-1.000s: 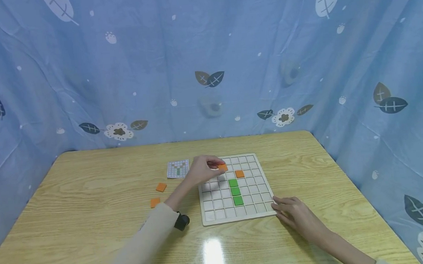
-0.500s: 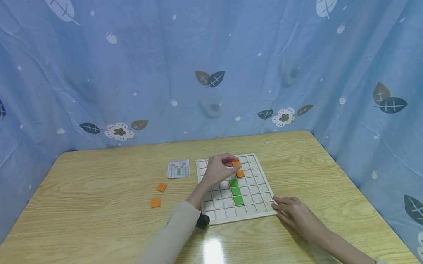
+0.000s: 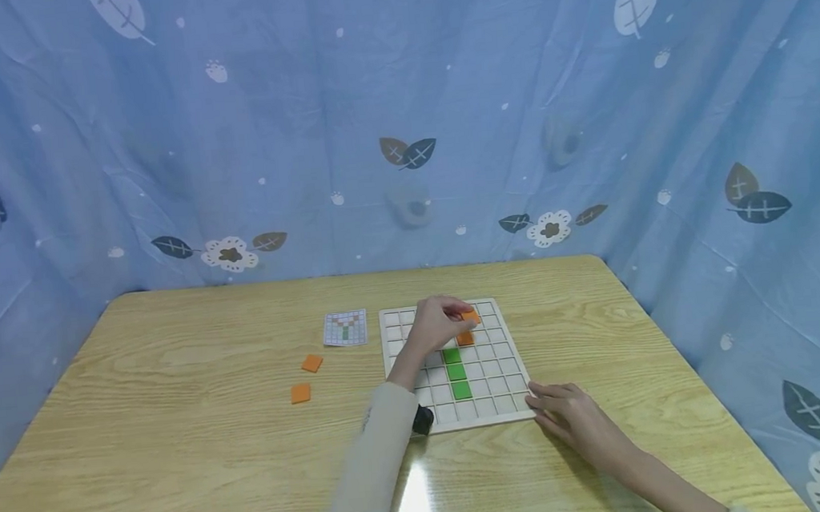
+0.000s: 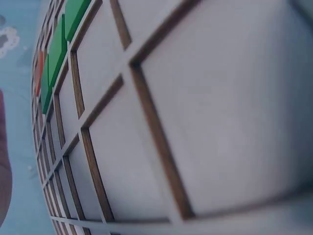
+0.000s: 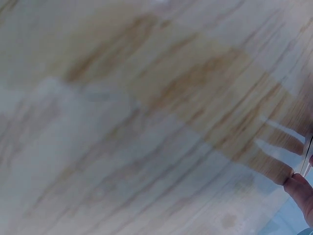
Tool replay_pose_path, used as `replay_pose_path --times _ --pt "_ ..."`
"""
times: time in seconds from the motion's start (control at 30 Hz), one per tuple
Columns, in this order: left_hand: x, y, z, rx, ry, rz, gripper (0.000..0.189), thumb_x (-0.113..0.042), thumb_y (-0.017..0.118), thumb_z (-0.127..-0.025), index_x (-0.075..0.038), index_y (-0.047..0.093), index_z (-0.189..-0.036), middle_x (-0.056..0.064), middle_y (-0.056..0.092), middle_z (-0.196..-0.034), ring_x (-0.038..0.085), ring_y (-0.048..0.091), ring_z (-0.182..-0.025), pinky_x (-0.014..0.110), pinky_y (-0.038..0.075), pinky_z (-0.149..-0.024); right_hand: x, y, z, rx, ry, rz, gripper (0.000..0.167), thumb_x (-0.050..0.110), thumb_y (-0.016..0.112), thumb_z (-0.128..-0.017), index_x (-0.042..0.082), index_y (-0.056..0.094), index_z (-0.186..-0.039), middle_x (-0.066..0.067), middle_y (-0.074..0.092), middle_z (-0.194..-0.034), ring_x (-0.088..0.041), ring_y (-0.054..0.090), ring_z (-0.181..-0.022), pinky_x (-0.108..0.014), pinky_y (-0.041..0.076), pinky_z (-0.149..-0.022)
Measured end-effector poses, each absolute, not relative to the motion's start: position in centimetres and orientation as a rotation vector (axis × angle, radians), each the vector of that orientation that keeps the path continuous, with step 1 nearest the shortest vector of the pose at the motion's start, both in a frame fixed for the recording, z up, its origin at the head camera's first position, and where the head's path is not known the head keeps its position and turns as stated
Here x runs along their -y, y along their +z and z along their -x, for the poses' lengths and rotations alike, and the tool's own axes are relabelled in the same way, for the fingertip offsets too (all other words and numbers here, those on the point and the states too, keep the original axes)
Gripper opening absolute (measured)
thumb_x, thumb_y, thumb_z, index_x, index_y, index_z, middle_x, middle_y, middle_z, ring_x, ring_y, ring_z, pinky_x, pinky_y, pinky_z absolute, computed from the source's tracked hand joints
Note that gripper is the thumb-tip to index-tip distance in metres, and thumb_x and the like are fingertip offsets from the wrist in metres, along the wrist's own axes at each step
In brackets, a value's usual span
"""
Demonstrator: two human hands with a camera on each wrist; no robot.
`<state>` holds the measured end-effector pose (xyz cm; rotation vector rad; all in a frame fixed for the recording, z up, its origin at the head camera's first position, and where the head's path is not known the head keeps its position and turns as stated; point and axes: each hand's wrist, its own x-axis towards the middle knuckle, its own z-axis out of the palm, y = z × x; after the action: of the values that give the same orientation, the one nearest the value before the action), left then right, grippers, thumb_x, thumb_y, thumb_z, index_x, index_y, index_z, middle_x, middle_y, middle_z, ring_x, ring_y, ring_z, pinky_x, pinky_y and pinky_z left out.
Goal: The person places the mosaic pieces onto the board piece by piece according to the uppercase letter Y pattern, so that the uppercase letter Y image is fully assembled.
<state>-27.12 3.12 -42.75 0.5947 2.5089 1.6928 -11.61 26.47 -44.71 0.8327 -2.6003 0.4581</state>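
Over the upper part of the white grid board (image 3: 494,407), my left hand (image 3: 435,324) pinches an orange square tile (image 3: 471,316) between thumb and fingers. Whether that tile touches the board is unclear. Just below it, a second orange tile (image 3: 465,338) lies in a cell, above a column of green tiles (image 3: 457,371). The left wrist view shows the green tiles (image 4: 57,46) in the grid close up, with part of a finger (image 4: 4,171) at the left edge. My right hand (image 3: 575,420) rests against the board's front right corner with its fingers extended.
Two loose orange tiles (image 3: 312,363) lie on the wooden table (image 3: 178,435) left of the board. A small card (image 3: 346,328) printed with a coloured grid pattern lies behind them. A blue patterned curtain (image 3: 285,137) hangs behind the table.
My left hand has moved right across the board with the pinched orange tile, from left of the placed orange tile to above and slightly right of it. The right hand has stayed at the corner.
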Motion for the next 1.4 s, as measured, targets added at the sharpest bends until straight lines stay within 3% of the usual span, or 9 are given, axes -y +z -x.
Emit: replay_pose_path --times 0.9,1.23,1.4 --pt "-5.2 -43.7 28.8 -2.603 1.445 -0.442 0.018 -0.012 0.075 -0.084 -0.011 0.076 -0.103 0.002 0.062 -0.103 0.013 0.057 -0.088 0.027 0.05 -0.077 -26.3 -44.5 12.2 2.586 0.445 -0.857 0.03 0.003 0.08 -0.074 0.0 0.074 -0.103 -0.017 0.067 -0.114 -0.026 0.065 -0.092 -0.038 0.056 -0.075" --pt "-6.1 -43.7 28.8 -2.58 1.481 -0.353 0.017 -0.008 0.076 -0.082 -0.008 0.077 -0.099 0.002 0.061 -0.087 0.012 0.048 -0.072 0.024 0.042 -0.062 -26.5 -44.4 12.1 2.628 0.463 -0.847 0.029 0.003 0.079 -0.075 -0.001 0.073 -0.103 -0.017 0.067 -0.115 -0.027 0.065 -0.093 -0.039 0.056 -0.075" --pt "-6.4 -43.9 28.7 -2.559 1.501 -0.324 0.018 -0.006 0.075 -0.082 -0.007 0.076 -0.1 0.001 0.061 -0.085 0.012 0.047 -0.071 0.023 0.041 -0.061 -26.5 -44.5 11.8 2.623 0.483 -0.841 0.03 0.002 0.08 -0.074 -0.001 0.073 -0.103 -0.017 0.067 -0.114 -0.027 0.065 -0.093 -0.037 0.056 -0.074"
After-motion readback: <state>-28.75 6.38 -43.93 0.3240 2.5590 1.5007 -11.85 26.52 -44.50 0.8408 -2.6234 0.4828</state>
